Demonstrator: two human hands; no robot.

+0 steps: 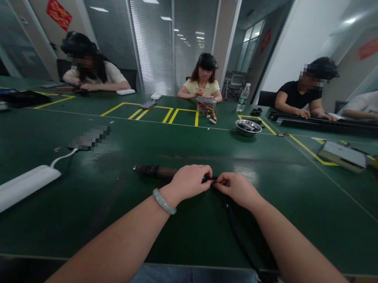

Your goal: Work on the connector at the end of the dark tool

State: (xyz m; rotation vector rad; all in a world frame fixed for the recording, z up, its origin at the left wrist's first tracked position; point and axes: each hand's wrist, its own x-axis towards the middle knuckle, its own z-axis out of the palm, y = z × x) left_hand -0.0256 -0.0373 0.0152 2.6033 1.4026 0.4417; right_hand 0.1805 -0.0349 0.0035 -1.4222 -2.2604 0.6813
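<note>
A dark electric screwdriver (161,172) lies lengthwise on the green table, its narrow metal tip pointing left. Wrapped over its rear end is my left hand (190,180), with a pale bangle on the wrist. Close beside it, my right hand (237,189) has thumb and fingers pinched at the tool's right end. What sits between those fingertips is small and dark, and I cannot make it out. A black cable (238,235) runs from below my right hand toward the table's front edge.
A white power strip (8,194) lies at left, wired to a pixelated device (91,138). Farther back stand a metal bowl (248,128), a water bottle (243,97) and a pale box (342,156). Several people sit working across the green table (125,227).
</note>
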